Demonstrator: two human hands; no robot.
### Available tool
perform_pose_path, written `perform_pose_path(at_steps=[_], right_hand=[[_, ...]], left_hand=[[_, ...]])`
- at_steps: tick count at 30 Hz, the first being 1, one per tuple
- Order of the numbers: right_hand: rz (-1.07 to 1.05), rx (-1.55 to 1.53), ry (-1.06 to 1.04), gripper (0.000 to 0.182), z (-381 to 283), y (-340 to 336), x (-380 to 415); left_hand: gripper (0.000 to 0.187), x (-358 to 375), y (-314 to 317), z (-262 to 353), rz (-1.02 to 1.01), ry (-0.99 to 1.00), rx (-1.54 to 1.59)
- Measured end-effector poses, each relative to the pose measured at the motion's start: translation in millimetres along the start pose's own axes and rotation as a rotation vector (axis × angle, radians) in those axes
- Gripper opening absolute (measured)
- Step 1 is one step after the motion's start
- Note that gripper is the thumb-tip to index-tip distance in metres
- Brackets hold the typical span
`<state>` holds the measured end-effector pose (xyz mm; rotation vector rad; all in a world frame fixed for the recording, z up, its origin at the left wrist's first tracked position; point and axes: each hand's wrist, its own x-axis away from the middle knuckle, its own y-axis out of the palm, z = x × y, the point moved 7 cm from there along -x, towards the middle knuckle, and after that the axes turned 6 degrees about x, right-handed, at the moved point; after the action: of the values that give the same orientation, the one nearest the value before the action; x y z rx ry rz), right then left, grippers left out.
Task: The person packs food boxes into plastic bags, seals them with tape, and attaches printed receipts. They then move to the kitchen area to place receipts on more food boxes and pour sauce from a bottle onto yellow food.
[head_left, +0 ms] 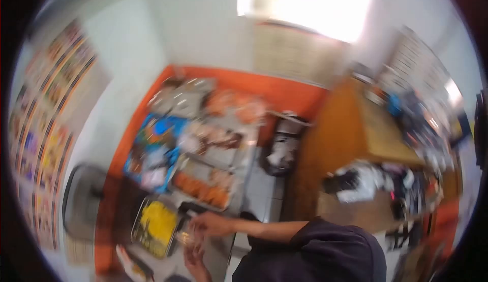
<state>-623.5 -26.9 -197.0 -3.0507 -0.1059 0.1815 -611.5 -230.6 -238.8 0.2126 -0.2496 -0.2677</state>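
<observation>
My right hand (209, 225) reaches in from the right over the steel table, fingers bent around a shiny, see-through piece that looks like clear plastic (185, 235). Just below, my left hand (195, 257) has its fingers curled up against the same piece; motion blurs both hands. Close by on the left is a metal tray (134, 231) with yellow food pieces (156, 222) inside. A dark object (191, 209), too blurred to name, lies just above my right hand.
Beyond are a tray of orange-brown pieces (199, 189), a blue tray (131, 166) with packets, and clear bags (236, 104). A white-and-dark item (133, 262) lies at the near edge. A dark bin (281, 152) and wooden cabinet (330, 134) stand right of the table.
</observation>
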Motion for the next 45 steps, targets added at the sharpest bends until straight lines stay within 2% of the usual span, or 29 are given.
perform_pose_path(at_steps=[2, 5, 6, 9, 10, 13, 14, 15, 17, 18, 20, 21, 22, 25, 26, 27, 28, 29, 31, 32, 34, 35, 37, 40, 43, 45], right_hand=[[0.094, -0.087, 0.116, 0.024, 7, 12, 50], [0.331, -0.020, 0.156, 0.019, -44, -4, 143], [0.398, -0.016, 0.164, 0.020, -42, -3, 172], [0.510, 0.128, 0.238, 0.021, -53, 13, 260], [0.532, 0.093, 0.248, 0.026, -46, 22, 287], [0.791, 0.353, 0.417, 0.029, -55, 43, 380], [1.111, 0.836, 0.209, 0.030, -67, 52, 413], [1.151, 0.848, 0.225, 0.031, -75, 58, 436], [1.211, 0.872, 0.266, 0.033, -99, 72, 486], [1.168, 0.691, 0.292, 0.033, -103, 77, 504], [1.043, 0.333, 0.327, 0.034, -105, 90, 540], [1.078, 0.313, 0.341, 0.035, -101, 92, 564], [1.120, 0.292, 0.351, 0.036, -93, 96, 587], [1.313, 0.288, 0.290, 0.029, -109, 93, 680], [1.333, 0.305, 0.279, 0.028, -111, 95, 714], [1.351, 0.318, 0.269, 0.027, -115, 96, 749], [1.319, 0.196, 0.388, 0.026, -108, 98, 787], [1.370, 0.193, 0.390, 0.026, -108, 94, 830], [1.467, 0.144, 0.408, 0.027, -98, 99, 898], [1.491, 0.160, 0.509, 0.026, -103, 102, 926], [1.514, 0.246, 0.719, 0.025, -124, 95, 984], [1.589, 0.261, 0.677, 0.024, -124, 93, 1005], [1.736, 0.287, 0.587, 0.023, -124, 87, 1038], [1.661, 0.585, 0.835, 0.022, -140, 65, 1067], [1.601, 0.582, 0.983, 0.022, -139, 35, 1082], [1.610, 0.540, 0.947, 0.027, -131, 13, 1099]], left_hand=[[0.034, -8, 0, -6, -0.033, -0.004, -0.035], [0.030, 51, 51, 23, -0.206, -0.096, -0.436], [0.030, 48, 37, -8, -0.311, 0.030, -0.483], [0.030, 91, 55, -51, -0.613, -0.071, -0.427], [0.026, 108, 61, -63, -0.644, 0.025, -0.419], [0.020, 172, 78, -74, -0.624, -0.169, -0.339], [0.029, 190, 85, -73, -0.655, -0.081, -0.477], [0.027, 197, 90, -91, -0.694, -0.068, -0.417], [0.027, 213, 102, -145, -0.758, -0.063, -0.286], [0.026, 260, 131, -118, -0.736, -0.105, -0.238], [0.027, 310, 162, -125, -0.902, -0.077, -0.219], [0.028, 336, 181, -128, -0.985, -0.059, -0.207], [0.027, 374, 201, -117, -0.968, -0.095, -0.229], [0.023, 436, 239, -164, -1.173, 0.069, -0.467], [0.019, 479, 261, -154, -1.222, 0.014, -0.417], [0.020, 509, 276, -170, -1.303, -0.063, -0.381], [0.022, 537, 290, -190, -1.375, -0.146, -0.346], [0.027, 569, 299, -211, -1.440, -0.242, -0.313], [0.019, 642, 332, -226, -1.398, -0.211, -0.300], [0.016, 674, 353, -226, -1.382, -0.193, -0.287], [0.017, 737, 394, -208, -1.535, 0.212, -0.405], [0.017, 766, 408, -201, -1.588, 0.416, -0.464], [0.017, 796, 429, -210, -1.597, 0.404, -0.475], [0.012, 821, 460, -225, -1.578, 0.408, -0.517], [0.014, 826, 487, -247, -1.462, 0.466, -0.535], [0.014, 830, 521, -254, -1.458, 0.442, -0.521]])
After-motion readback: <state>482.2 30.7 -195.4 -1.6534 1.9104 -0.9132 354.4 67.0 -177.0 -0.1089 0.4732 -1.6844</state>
